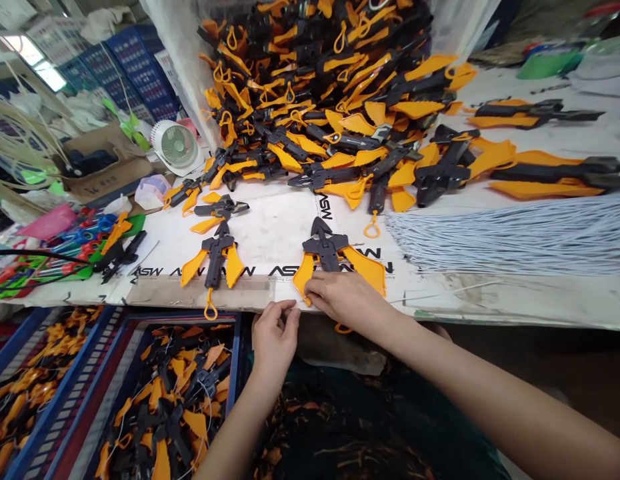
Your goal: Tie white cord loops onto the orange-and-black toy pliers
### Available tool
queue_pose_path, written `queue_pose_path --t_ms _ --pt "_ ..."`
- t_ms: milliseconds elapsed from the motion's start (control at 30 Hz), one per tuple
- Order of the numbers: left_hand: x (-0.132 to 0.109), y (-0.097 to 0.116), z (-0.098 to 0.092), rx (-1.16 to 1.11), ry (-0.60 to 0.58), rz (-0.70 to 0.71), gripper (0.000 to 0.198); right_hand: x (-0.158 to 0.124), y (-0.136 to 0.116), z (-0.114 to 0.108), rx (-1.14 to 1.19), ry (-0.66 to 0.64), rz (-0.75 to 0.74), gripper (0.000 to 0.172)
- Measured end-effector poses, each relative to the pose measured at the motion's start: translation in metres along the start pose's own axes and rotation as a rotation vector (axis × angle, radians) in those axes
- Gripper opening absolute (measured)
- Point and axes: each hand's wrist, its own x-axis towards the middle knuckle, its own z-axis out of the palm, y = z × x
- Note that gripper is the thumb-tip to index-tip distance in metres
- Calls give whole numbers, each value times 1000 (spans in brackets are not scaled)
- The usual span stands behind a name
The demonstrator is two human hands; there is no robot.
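My right hand (347,298) lies over the lower end of a black-and-orange moulded plastic piece (325,247), its fingers on the orange fin and hiding the piece's base. An orange loop (343,328) hangs past the table edge below that hand. My left hand (275,337) is at the table's front edge (270,293), fingers curled together, with nothing visible in them. An identical piece (215,257) lies to the left, its loop (211,309) over the edge. A large heap of similar pieces (315,100) fills the table's far side.
A blue crate (165,393) of pieces sits below the table edge, with another crate (35,380) to its left. A bundle of pale strings (510,233) lies on the right. Coloured tools (75,243), a small white fan (175,147) and a cardboard box (103,163) stand at the left.
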Motion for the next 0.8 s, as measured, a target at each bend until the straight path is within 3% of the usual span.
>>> queue_pose_path --t_ms 133,333,467,633,733,800 --pt "4 8 0 188 20 84 22 -2 2 9 45 57 -9 15" --pt "19 21 0 280 -86 89 16 -8 0 16 52 193 -60 15" --pt "23 14 -32 -46 -196 33 19 -8 -1 14 28 203 -108 18" --pt "17 7 -84 -622 -335 -298 30 -9 2 12 125 196 -106 21" --pt "12 16 -87 -788 -416 -376 36 -11 -7 15 344 282 -109 30" --pt "9 24 -78 -874 -463 -389 37 -13 -19 19 626 364 -126 24"
